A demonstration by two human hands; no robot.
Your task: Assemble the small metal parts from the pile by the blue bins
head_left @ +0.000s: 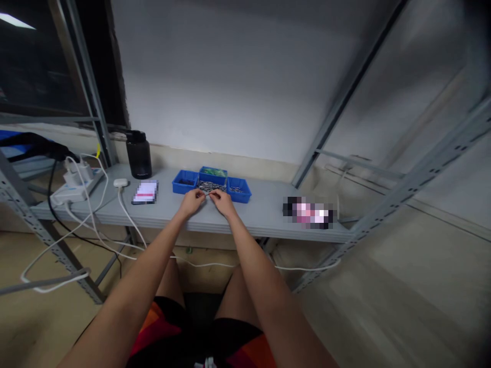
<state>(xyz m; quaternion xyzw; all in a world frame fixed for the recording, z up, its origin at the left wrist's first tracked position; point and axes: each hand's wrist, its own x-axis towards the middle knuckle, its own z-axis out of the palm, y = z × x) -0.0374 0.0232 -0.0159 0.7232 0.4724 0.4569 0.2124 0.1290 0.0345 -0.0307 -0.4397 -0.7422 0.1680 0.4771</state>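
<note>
My left hand (192, 202) and my right hand (221, 201) meet above the grey shelf, fingertips pinched on a small thin metallic piece (207, 194) between them. Its exact kind is too small to make out. Just beyond my fingers lies a pile of shiny metal parts (210, 186). Around that pile stand blue bins: the left bin (178, 187) holds small dark parts, the right bin (245, 195) has some slim metal pieces, and the back bin (202, 174) contains something green in clear plastic.
On the grey shelf (264, 214), a black bottle (138, 156) and a phone (144, 193) stand left, with a power strip (79, 189) and white cables. A blurred-out device (309, 213) lies right. Metal uprights (349, 245) frame the shelf.
</note>
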